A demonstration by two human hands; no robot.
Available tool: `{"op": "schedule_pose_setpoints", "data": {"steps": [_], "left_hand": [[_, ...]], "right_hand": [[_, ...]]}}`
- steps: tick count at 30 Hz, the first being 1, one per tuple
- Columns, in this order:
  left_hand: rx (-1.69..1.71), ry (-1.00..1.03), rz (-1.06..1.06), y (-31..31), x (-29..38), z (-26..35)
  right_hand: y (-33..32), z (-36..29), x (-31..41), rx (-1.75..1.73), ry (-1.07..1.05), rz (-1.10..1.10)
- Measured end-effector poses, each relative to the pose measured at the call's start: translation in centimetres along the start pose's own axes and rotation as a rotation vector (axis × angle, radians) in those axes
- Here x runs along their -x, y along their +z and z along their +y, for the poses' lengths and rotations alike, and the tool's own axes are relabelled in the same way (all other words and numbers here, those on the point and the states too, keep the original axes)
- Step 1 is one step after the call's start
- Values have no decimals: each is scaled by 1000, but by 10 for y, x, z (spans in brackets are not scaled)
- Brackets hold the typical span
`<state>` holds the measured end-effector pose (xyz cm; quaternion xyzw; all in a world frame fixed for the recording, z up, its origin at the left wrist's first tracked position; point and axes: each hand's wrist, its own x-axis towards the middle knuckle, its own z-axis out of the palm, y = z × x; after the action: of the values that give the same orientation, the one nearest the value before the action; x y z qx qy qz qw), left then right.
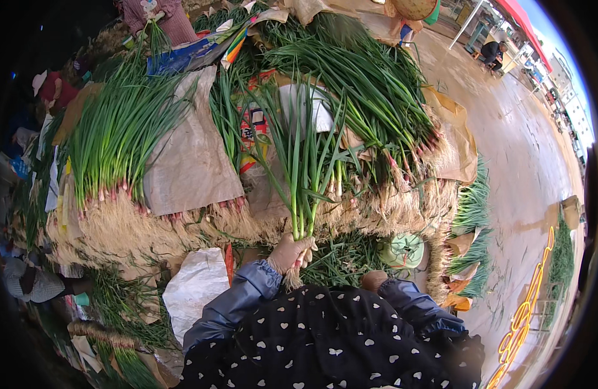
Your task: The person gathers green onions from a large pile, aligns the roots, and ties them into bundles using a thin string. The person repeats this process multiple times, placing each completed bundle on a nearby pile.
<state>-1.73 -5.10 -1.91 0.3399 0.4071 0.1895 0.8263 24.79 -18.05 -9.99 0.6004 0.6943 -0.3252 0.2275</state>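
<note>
My left hand (290, 254), in a pale glove, is closed round the lower stems of a small bunch of green onions (301, 194). Their roots hang below the fist and the leaves point away from me. My right hand (374, 280) is close to my body at the right, partly hidden by my dark heart-print clothing; its fingers cannot be made out. Just beyond it sits a roll of pale green tape or twine (401, 250). In front lie large piles of green onions (119, 136) with pinkish bulbs and long pale roots towards me.
A brown sheet (189, 146) covers part of the left pile. A white sack (199, 287) lies to my left, and loose green leaves (347, 260) lie before me. Several people are around, one in a checked garment (170, 24) across the pile. A yellow hose (522, 306) lies on wet ground at right.
</note>
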Motion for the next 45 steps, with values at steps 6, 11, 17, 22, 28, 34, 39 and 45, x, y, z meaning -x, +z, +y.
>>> {"op": "schedule_pose_setpoints", "data": {"steps": [6, 11, 17, 22, 28, 34, 39, 45], "left_hand": [[-4, 82, -34, 6, 11, 2], [393, 416, -386, -1, 46, 54], [545, 464, -448, -16, 27, 90], [572, 111, -354, 20, -41, 60], [629, -61, -254, 42, -62, 39], [518, 33, -164, 49, -51, 48], [194, 194, 157, 59, -55, 7], [98, 239, 319, 51, -61, 6]], "right_hand": [[-157, -40, -64, -295, -96, 811], [-137, -18, -49, -400, -189, 1015], [-81, 67, 9, -11, 254, -97], [-186, 109, -13, -107, 446, 846], [-266, 99, -81, 21, 331, 673], [-237, 40, 9, -675, 0, 1371], [-131, -52, -4, -564, -148, 1005], [-108, -50, -27, -399, -341, 832]]}}
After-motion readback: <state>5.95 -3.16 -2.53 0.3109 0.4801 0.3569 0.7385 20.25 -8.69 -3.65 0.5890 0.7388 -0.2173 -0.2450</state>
